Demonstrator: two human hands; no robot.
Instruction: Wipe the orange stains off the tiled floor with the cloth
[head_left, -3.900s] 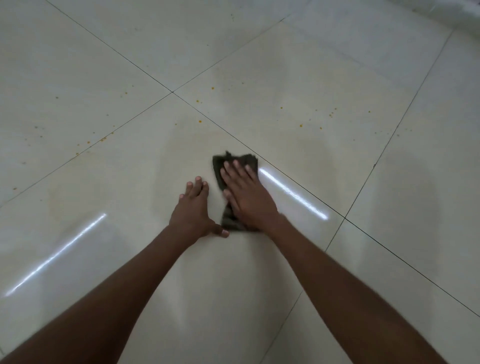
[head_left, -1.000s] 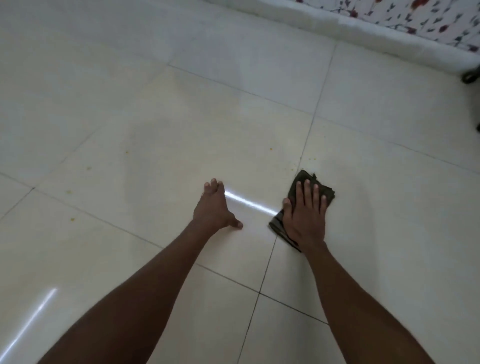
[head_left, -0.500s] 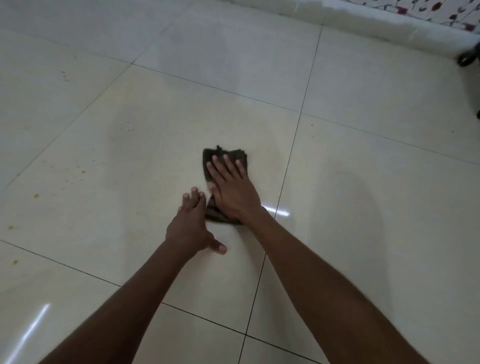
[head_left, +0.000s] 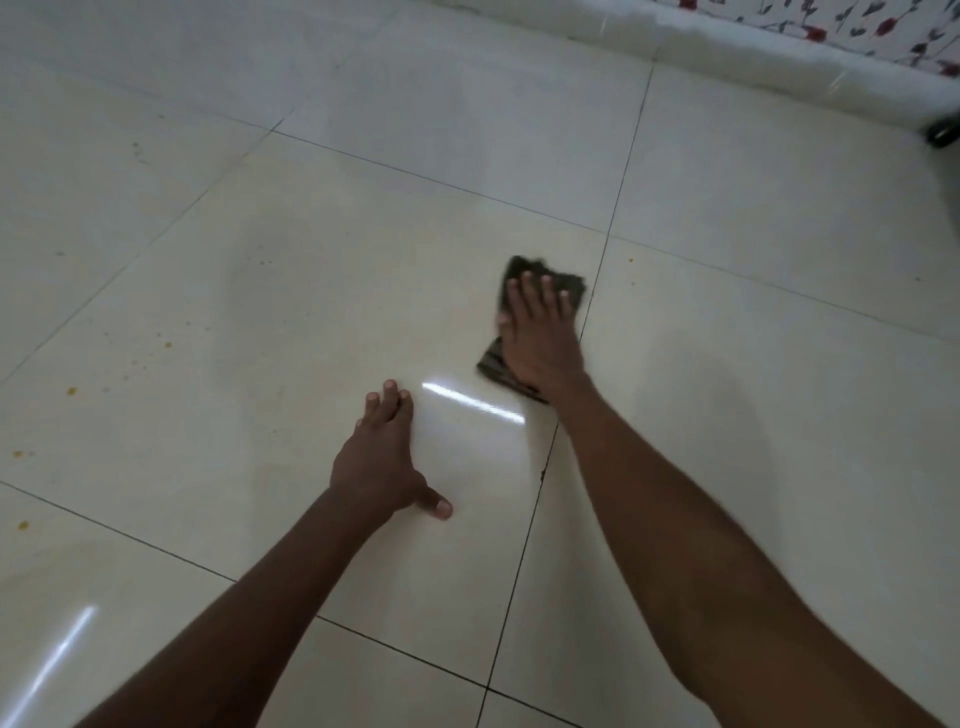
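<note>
My right hand (head_left: 540, 338) presses flat on a dark folded cloth (head_left: 563, 283), which lies on the cream tiled floor (head_left: 311, 291) just left of a grout line. The hand covers most of the cloth; its far edge and near-left corner show. My left hand (head_left: 382, 460) rests palm-down on the same tile, nearer to me and apart from the cloth, holding nothing. Small orange stains dot the floor: one (head_left: 630, 260) on the tile to the right of the cloth, and others at the far left (head_left: 71, 390), (head_left: 167, 343), (head_left: 23, 526).
A white skirting (head_left: 779, 67) runs along the far edge, with a flowered surface (head_left: 857, 26) above it. A dark object (head_left: 943, 130) sits at the right edge by the skirting. Bright light streaks reflect off the glossy tiles.
My right hand has slid the cloth to the right and farther away, up to the grout line. My left hand has stayed planted on the tile.
</note>
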